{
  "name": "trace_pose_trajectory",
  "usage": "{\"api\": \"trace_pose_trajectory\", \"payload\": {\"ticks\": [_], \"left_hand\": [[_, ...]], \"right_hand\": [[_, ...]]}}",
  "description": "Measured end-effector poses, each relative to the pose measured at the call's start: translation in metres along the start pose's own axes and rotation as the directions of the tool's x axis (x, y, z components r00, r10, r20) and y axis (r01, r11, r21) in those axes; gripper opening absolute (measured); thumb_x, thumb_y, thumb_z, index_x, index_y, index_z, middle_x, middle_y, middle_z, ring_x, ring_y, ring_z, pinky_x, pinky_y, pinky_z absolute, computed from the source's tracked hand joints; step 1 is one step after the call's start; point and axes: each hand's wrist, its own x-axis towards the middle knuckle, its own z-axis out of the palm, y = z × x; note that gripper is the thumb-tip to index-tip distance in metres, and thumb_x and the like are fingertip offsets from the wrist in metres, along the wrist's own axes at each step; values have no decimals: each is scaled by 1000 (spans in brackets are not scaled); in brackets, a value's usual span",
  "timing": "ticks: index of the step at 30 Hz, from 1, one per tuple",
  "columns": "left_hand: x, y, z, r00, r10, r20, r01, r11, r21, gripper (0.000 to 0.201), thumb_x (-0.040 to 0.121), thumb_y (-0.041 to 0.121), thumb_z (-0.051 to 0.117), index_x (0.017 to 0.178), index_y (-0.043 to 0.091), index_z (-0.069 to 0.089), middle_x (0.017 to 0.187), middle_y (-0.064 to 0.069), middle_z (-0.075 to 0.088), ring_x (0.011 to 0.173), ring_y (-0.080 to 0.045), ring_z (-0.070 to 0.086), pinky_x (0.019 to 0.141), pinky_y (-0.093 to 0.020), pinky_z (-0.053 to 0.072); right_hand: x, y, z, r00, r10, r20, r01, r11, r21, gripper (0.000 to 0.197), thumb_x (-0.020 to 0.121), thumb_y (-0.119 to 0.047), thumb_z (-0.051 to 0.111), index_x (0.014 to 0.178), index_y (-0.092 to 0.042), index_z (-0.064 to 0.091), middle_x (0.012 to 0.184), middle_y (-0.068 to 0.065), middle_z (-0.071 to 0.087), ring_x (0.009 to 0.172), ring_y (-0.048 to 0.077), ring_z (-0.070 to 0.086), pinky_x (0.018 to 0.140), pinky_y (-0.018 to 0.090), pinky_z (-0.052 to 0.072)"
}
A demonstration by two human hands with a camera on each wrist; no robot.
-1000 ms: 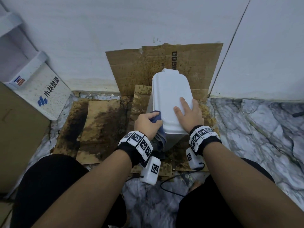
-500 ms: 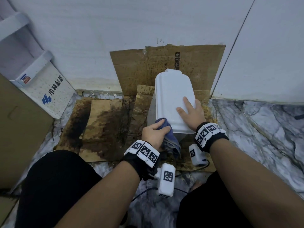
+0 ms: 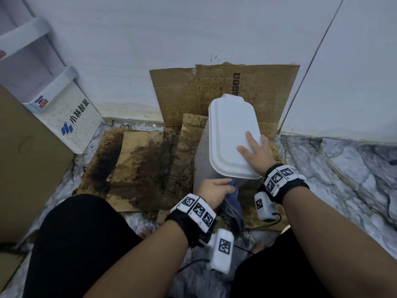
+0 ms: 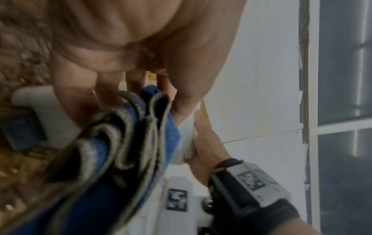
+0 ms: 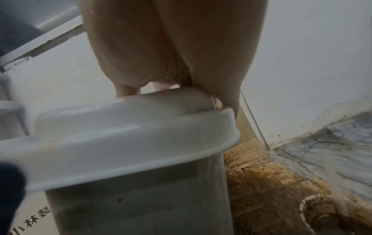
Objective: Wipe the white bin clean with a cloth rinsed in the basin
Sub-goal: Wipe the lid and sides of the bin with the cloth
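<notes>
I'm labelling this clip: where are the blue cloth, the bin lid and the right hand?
blue cloth (image 3: 234,201): head view, hanging fold below the left hand.
bin lid (image 3: 227,134): head view, flat top.
right hand (image 3: 258,154): head view, back of the hand.

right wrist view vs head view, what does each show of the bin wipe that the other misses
Only the right wrist view shows the dark specks on the grey body under the lid rim and a dirty round ring on the floor.

Only the head view shows the left hand gripping the blue cloth at the bin's near side, plus the stained brown cardboard.

Both show the right hand resting flat on the white plastic bin's lid.
</notes>
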Motion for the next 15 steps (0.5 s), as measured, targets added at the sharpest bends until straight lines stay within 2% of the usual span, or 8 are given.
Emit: {"api": "trace_pose_trajectory", "payload": {"ticks": [2,4,7,9,12,15], "left_hand": [[-2,-3,-13,1000,-4,3,4,1000,20,32,79,-4,70,109,8,72,105,-16,71,101,-28,66,93,-39,51],[0,2,-28,999,17,-46,-16,1000,5,34,82,-7,66,113,5,70,104,-16,70,95,-25,64,86,-34,50],[3,20,-44,978,144,-152,-147,989,-6,35,83,-8,62,116,4,68,103,-9,69,89,-18,64,77,-22,51],[2,30,-46,959,224,-173,-227,974,2,35,85,-3,63,117,9,68,105,-3,70,88,-11,65,75,-20,52],[2,37,-36,924,308,-227,-320,947,-19,36,88,4,66,123,13,65,111,4,66,100,-9,63,86,-24,52],[6,38,-24,904,350,-247,-358,934,12,40,88,8,67,127,12,63,119,2,64,110,-14,61,98,-34,51]], "right_hand": [[0,1,-1,1000,4,-3,-4,1000,9,68,92,-61,41,151,-41,13,161,7,-10,148,29,-1,119,44,7],[-1,1,-2,1000,9,-1,-9,1000,20,68,92,-61,42,151,-41,14,161,6,-10,148,29,-1,119,44,6],[-2,3,-3,1000,16,1,-16,999,44,68,92,-61,42,151,-41,14,161,4,-10,149,27,-2,119,44,5],[-1,4,-3,1000,13,-3,-12,999,50,68,92,-61,42,151,-41,14,161,4,-10,149,27,-2,119,44,6],[-2,3,-3,1000,9,-9,-9,999,46,67,92,-61,42,151,-41,14,161,4,-10,149,28,-1,119,43,7],[-1,3,-2,1000,8,-14,-8,999,33,68,92,-62,41,151,-41,14,161,4,-9,148,28,0,119,43,8]]}}
